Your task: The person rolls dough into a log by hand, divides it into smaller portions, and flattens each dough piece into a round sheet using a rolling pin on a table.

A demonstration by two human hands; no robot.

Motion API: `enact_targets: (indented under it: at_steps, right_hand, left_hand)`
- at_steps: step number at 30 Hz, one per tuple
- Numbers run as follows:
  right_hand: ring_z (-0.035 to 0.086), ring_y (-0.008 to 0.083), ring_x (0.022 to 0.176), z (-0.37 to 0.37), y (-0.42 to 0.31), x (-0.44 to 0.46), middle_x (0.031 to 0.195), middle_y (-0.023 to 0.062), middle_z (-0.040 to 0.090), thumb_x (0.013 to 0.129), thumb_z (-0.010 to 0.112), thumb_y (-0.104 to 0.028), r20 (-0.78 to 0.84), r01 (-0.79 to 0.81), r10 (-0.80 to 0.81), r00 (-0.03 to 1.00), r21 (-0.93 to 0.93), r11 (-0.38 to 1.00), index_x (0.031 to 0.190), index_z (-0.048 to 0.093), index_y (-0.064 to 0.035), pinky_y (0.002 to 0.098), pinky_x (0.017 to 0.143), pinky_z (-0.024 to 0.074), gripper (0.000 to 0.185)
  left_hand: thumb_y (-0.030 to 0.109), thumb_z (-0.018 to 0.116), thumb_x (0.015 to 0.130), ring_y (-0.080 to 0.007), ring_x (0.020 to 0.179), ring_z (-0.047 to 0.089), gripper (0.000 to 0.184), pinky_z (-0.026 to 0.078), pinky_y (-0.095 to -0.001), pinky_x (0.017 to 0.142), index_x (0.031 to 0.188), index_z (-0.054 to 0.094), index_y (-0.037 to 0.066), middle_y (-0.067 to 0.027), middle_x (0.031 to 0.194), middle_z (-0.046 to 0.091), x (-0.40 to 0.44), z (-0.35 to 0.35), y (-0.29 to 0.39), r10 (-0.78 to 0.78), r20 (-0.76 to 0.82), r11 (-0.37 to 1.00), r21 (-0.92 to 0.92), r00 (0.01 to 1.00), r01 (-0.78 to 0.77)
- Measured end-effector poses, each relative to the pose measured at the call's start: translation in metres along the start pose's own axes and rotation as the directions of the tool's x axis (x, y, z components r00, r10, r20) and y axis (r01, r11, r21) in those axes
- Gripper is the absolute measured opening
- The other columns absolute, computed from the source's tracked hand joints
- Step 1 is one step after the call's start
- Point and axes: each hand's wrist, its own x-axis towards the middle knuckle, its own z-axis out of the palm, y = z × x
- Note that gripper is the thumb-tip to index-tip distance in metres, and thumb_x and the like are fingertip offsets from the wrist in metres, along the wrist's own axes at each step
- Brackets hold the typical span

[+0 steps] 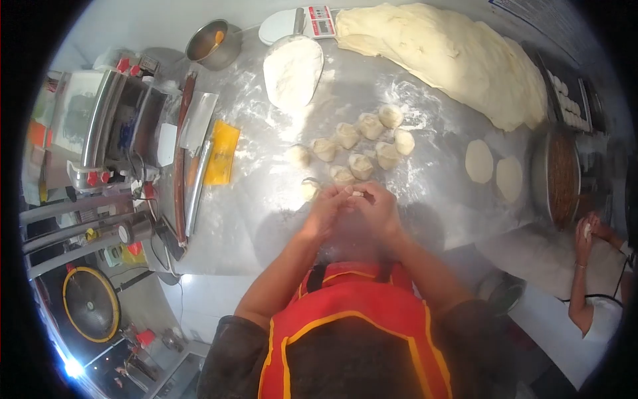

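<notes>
Both bare hands meet over the near part of the floured metal surface, in front of the red and yellow apron. The left hand has its grip closed on a small pale bit of dough, which shows between the thumb and fingers. The right hand is just beside it with fingers bent inward; whether its grip is also clamped on the dough cannot be told. Right past the fingertips lie the floured dough lumps, ten of them in uneven rows, the nearest ones close to the hands. Beyond these is a heap of flour, with a metal pot to its left and a white scale behind it. A large slab of dough stretches across the far right, and two flat dough rounds lie apart from the lumps, near a round pan of brown food. On the left side rest a yellow sheet, a metal rod and a long brown stick. At the right edge, a co-worker's hands come together around something pale.
</notes>
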Motion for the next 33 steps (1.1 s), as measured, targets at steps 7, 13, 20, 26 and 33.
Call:
enact_targets:
  at_steps: [7,13,20,26,33]
  right_hand:
    - [0.062,0.0171,0.076,-0.022,0.006,0.006,0.080,0.0079,0.067,0.084,0.064,-0.013,-0.047,-0.195,0.192,0.980,-0.065,0.979,0.098,0.068,0.0016,0.0312,0.070,0.0492,0.020]
    - [0.065,0.0326,0.087,-0.080,0.031,0.074,0.091,0.0185,0.068,0.085,0.059,-0.013,-0.328,-0.029,-0.090,0.940,-0.342,0.939,0.100,0.069,-0.0031,0.0383,0.075,0.0496,0.020]
    - [0.066,0.0303,0.077,-0.073,0.000,0.082,0.088,0.0166,0.069,0.089,0.059,-0.013,-0.298,-0.106,0.035,0.954,-0.226,0.968,0.101,0.063,-0.0018,0.0368,0.071,0.0504,0.017]
    - [0.067,0.0274,0.077,-0.082,0.008,0.085,0.084,0.0144,0.068,0.089,0.062,-0.012,-0.327,-0.123,0.029,0.945,-0.272,0.954,0.096,0.060,-0.0030,0.0362,0.070,0.0505,0.012]
    - [0.066,0.0229,0.074,-0.094,0.010,0.096,0.081,0.0122,0.067,0.087,0.064,-0.011,-0.348,0.003,-0.149,0.926,-0.387,0.922,0.093,0.061,-0.0049,0.0338,0.069,0.0499,0.010]
  left_hand:
    - [0.016,0.061,0.092,-0.0061,0.070,0.053,0.010,0.043,-0.0218,0.062,0.094,0.063,0.007,0.0009,0.081,0.061,0.000,0.010,-0.007,-0.006,0.090,0.996,0.089,0.996,-0.002]
    - [0.019,0.065,0.090,-0.0065,0.071,0.056,0.013,0.046,-0.0229,0.066,0.095,0.063,0.007,0.0010,0.083,0.062,-0.009,0.020,0.008,0.041,0.104,0.985,0.160,0.994,-0.057]
    - [0.018,0.065,0.090,-0.0103,0.074,0.059,0.019,0.047,-0.0264,0.067,0.100,0.065,0.003,-0.0021,0.084,0.066,0.014,0.003,0.048,0.348,-0.016,0.861,0.400,0.937,-0.313]
    - [0.019,0.065,0.087,-0.0184,0.078,0.061,0.022,0.048,-0.0322,0.072,0.098,0.069,0.000,-0.0095,0.084,0.066,0.056,-0.001,0.091,0.615,0.009,0.514,0.754,0.788,-0.409]
    - [0.022,0.069,0.082,-0.0311,0.088,0.060,0.023,0.048,-0.0410,0.080,0.097,0.070,0.004,-0.0159,0.094,0.064,0.118,0.001,0.091,0.666,0.178,0.147,0.921,0.725,-0.361]
